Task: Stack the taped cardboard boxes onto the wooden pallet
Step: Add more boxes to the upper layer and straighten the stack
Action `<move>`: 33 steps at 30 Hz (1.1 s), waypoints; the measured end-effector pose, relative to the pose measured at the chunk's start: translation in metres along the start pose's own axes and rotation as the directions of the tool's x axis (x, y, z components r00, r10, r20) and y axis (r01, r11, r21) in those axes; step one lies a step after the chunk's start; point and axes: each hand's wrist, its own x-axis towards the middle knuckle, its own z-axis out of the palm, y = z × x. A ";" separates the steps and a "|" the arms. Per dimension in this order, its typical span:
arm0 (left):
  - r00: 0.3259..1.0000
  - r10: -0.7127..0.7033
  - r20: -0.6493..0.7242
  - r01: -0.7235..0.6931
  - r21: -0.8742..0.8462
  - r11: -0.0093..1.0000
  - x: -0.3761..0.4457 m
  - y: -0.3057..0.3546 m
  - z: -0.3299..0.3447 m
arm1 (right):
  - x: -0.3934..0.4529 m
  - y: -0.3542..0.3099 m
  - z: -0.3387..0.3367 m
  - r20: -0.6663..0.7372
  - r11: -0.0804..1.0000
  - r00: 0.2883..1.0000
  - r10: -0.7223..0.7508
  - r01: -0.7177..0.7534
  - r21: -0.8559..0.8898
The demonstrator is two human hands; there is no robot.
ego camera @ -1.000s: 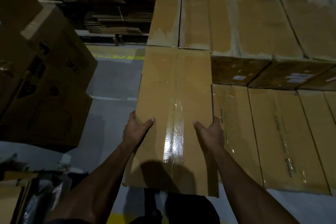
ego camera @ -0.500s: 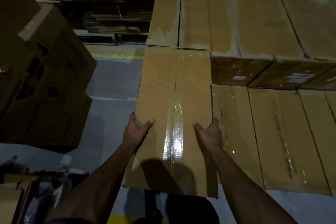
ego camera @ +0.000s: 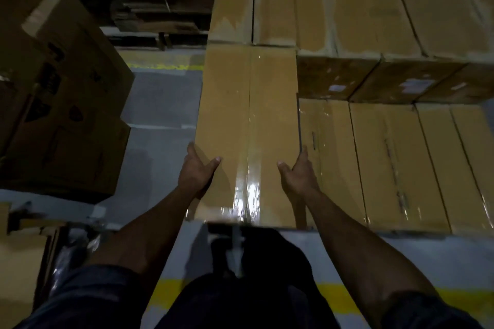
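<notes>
A long taped cardboard box (ego camera: 248, 115) lies lengthwise ahead of me, clear tape shining along its middle seam. My left hand (ego camera: 196, 173) grips its left side, thumb on top. My right hand (ego camera: 299, 177) grips its right side, thumb on top, fingers down between it and the neighbouring box. The box sits at the left end of a row of like boxes (ego camera: 387, 163), with its near end about level with theirs. A higher tier of boxes (ego camera: 361, 8) stands behind. The pallet is hidden under the boxes.
Darker printed cartons (ego camera: 61, 104) are stacked at the left. Grey floor (ego camera: 160, 120) lies between them and the stack, with a yellow line (ego camera: 165, 67) far off and another (ego camera: 347, 299) near my legs. Flattened cardboard and plastic wrap (ego camera: 29, 248) lie at the lower left.
The box has slid away from me onto the stack until its near end lines up with the row. Both hands kept their grip and moved with it.
</notes>
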 end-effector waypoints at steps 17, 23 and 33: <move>0.956 0.208 0.208 -0.281 0.434 0.856 -0.104 -0.077 -0.012 | -0.102 0.082 0.008 0.145 0.941 0.977 -0.158 0.194 -0.278; 0.958 0.224 0.176 -0.284 0.522 0.804 -0.098 -0.080 -0.005 | -0.103 0.079 0.018 0.049 0.917 0.986 -0.158 0.165 -0.362; 0.971 0.159 0.179 -0.226 0.474 0.851 -0.096 -0.074 0.001 | -0.099 0.084 0.024 0.017 0.934 0.992 -0.127 0.125 -0.335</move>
